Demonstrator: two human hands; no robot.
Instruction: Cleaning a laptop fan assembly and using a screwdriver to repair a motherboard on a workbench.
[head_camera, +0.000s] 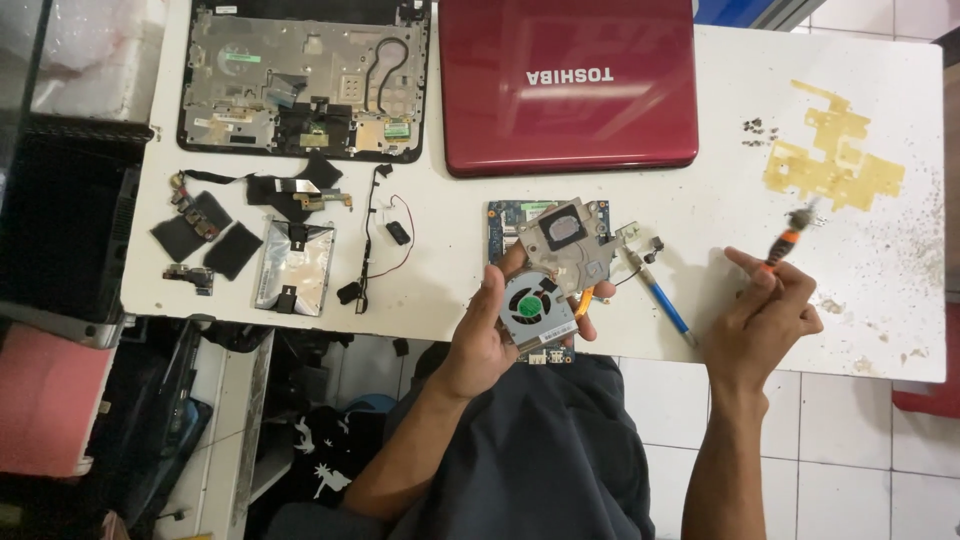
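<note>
1. two hands work at the near edge of the white table (600, 120). the left hand (490, 335) is closed around a fan (533, 305) with its heatsink (572, 243) – fingers curled under, thumb on the side – lifting it just above a blue board (502, 222), fan face tilted up toward the eyes, likely for a look.
2. the right hand (765, 305) pinches an orange tool (785, 243), blurred, tip pointing away over the table, kept off the fan.
3. between the hands lies a blue pen (662, 300), close by for reach.
4. further left, small parts sit grouped apart: a silver drive (294, 263), black pads (205, 238), cables (385, 250).
5. farthest – an opened laptop base (305, 80) and a red lid (567, 85), pushed back, out of the way. a yellow stain (835, 155) marks the right side.
</note>
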